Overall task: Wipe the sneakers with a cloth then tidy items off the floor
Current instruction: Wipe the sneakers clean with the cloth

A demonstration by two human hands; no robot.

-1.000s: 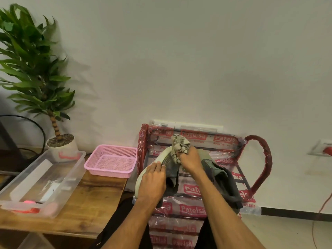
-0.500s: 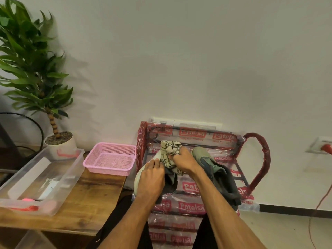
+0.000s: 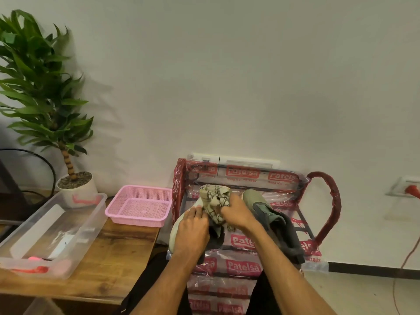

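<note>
Two olive-green sneakers sit on the top shelf of a plastic-wrapped shoe rack (image 3: 322, 201). My left hand (image 3: 193, 230) grips the left sneaker (image 3: 176, 230) from above, covering most of it; only its pale sole edge and dark collar show. My right hand (image 3: 236, 212) holds a bunched cream cloth with black pattern (image 3: 214, 201) against that sneaker's front. The right sneaker (image 3: 270, 217) lies beside my right wrist, toe pointing to the wall.
A wooden table (image 3: 109, 258) stands at left with a pink mesh basket (image 3: 138, 205), a clear plastic bin (image 3: 52, 233) and a potted plant (image 3: 45, 92). A wall socket with a red plug (image 3: 409, 189) and an orange cable (image 3: 404, 269) are at right.
My right hand has drawn the cloth a little left and back along the sneaker's front. My left hand keeps its grip; the view has shifted slightly.
</note>
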